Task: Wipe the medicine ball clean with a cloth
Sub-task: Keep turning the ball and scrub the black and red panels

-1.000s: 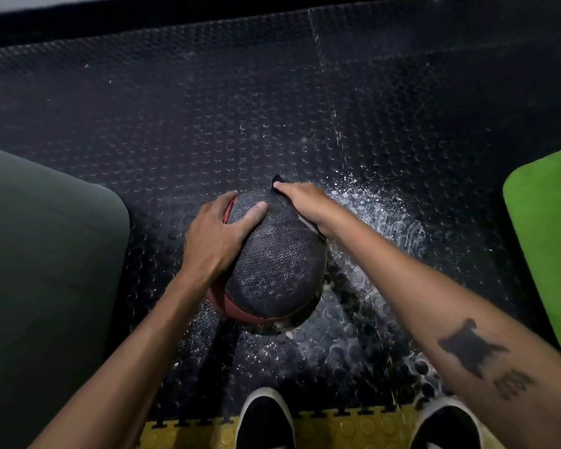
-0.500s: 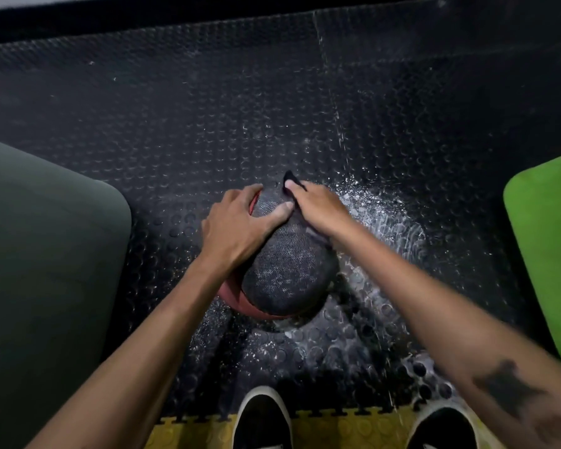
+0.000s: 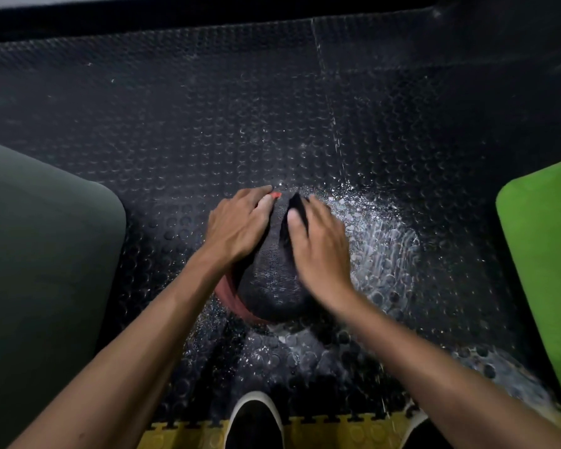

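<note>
Both hands shifted: left hand (image 3: 240, 226) lay flat on the ball (image 3: 272, 280); right hand (image 3: 321, 251) pressed the cloth (image 3: 294, 205) flat. Firm overlapping strokes would clean best.

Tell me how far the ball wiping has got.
Done: nothing visibly finished. In hand: the left hand steadies the medicine ball on the floor mat while the right hand presses the dark cloth on top. Left: the red side.
</note>
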